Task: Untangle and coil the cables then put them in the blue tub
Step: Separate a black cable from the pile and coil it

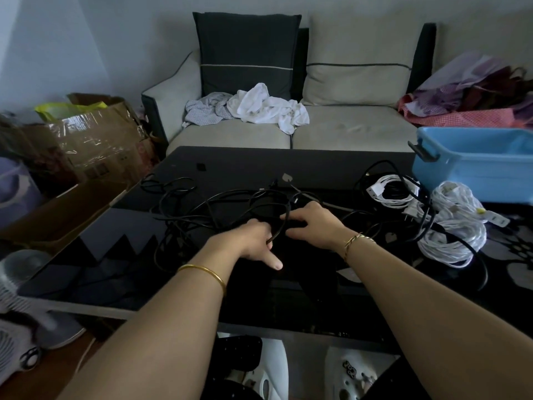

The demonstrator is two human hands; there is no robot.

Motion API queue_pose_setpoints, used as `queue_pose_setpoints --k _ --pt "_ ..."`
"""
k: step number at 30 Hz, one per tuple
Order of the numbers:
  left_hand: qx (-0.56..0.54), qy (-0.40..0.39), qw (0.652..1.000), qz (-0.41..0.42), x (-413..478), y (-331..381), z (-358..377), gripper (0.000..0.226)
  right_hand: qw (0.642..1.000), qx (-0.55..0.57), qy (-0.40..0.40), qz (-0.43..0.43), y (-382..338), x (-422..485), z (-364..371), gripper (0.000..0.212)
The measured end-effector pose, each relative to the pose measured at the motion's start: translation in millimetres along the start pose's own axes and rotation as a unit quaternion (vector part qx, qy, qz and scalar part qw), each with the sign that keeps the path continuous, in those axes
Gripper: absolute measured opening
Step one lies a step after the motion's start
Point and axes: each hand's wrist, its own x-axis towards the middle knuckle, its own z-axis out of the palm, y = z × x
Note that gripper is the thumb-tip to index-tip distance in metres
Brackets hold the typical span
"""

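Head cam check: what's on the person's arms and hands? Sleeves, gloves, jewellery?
No sleeves or gloves in view; both forearms are bare. A plain gold bangle sits behind the left hand. A thinner, multi-strand gold bracelet sits behind the right hand.

left hand point(256, 241), right hand point(313, 226) gripping black cables point(184, 219) (tangled), blue tub point(473, 168)

A: Walls?
B: Wall point(115, 39) pale grey, plain. Light dim.
A: Furniture?
B: Beige sofa point(346, 131), dark trim. Dark cushion point(245, 53) upright beside beige cushion point(357, 59). Crumpled white cloth point(268, 108) on the seat. Glossy black table point(236, 163) in front.
A: Left side?
B: Cardboard box point(95, 140), white fan point(17, 284), brown floor point(43, 379).
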Motion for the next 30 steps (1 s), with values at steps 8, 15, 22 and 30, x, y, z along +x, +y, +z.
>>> queue_pose_setpoints --k 8,15,22,30 --pt "-0.676 0.535 0.502 -0.072 -12 -29 -52 0.025 0.981 -0.134 0.023 0.140 -8 -12 -7 0.027" --pt "-0.618 0.671 0.377 -0.157 -20 -58 -56 0.032 0.962 -0.208 0.021 0.175 -26 -9 -8 0.040" --pt "-0.559 0.555 0.542 -0.293 -13 -71 -35 0.031 0.993 0.026 0.093 0.075 -58 33 -6 0.024" --pt "-0.460 0.509 0.684 -0.247 10 -80 -28 0.033 0.990 -0.005 0.131 0.041 -45 116 11 0.038"
